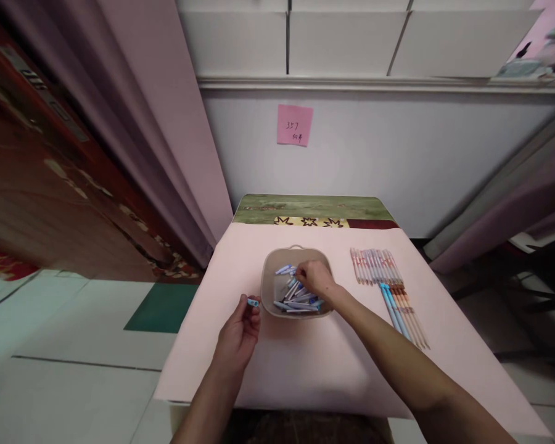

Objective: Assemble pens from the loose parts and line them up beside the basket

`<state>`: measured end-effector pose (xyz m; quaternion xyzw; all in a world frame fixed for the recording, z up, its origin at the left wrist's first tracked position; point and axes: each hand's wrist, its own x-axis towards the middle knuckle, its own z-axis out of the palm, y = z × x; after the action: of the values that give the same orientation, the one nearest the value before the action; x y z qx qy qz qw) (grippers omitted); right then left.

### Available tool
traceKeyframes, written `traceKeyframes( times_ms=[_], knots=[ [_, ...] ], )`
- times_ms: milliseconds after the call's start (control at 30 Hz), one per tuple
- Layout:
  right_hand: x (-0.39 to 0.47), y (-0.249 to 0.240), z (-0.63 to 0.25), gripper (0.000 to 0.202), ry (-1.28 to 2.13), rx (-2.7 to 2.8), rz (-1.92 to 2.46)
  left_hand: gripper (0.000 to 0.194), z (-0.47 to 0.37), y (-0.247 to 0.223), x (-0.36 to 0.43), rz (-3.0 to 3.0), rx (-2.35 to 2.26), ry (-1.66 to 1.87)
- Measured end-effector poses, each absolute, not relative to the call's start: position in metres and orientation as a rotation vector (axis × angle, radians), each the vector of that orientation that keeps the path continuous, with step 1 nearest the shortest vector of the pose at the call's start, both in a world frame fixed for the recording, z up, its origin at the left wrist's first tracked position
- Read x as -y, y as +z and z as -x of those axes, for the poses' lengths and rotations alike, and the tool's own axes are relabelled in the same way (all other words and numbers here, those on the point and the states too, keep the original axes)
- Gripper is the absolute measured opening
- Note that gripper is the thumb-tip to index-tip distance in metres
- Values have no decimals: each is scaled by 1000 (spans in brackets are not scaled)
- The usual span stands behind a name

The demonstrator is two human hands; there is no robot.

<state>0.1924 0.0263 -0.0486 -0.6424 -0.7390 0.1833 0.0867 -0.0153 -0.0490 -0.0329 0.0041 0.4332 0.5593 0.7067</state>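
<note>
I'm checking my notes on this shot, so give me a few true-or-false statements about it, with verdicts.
1. The left hand holds a small blue piece. True.
2. The right hand lies outside the bin. False: it reaches into it.
3. The lined-up pens are left of the bin. False: they are to its right.
4. A pink note is on the wall. True.
</note>
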Motion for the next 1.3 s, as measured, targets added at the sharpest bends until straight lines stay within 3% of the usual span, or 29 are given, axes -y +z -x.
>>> traceKeyframes(
  times_ms=[200, 433, 633, 900, 1067, 1300],
  knots=[
    [-48, -60, -167, 21, 563, 2368, 1950, 19, 17, -27, 46, 6, -969, 1229],
    [-51, -37, -189, 22, 480, 2449, 1923, 22, 34, -28, 45, 105, -986, 1221],
    [-26, -38, -198, 15, 474, 2539, 2007, 16, 27, -27, 39, 76, -1013, 1192],
    [-18, -30, -206, 24, 458, 2507, 2047, 19, 22, -24, 41, 60, -990, 1159],
    [-7, -29, -204, 15, 549, 2585, 1961, 19, 19, -22, 40, 37, -987, 1157],
    [1, -36, -196, 25, 561, 2638, 1921, 18, 11, -23, 41, 13, -985, 1115]
  ],
)
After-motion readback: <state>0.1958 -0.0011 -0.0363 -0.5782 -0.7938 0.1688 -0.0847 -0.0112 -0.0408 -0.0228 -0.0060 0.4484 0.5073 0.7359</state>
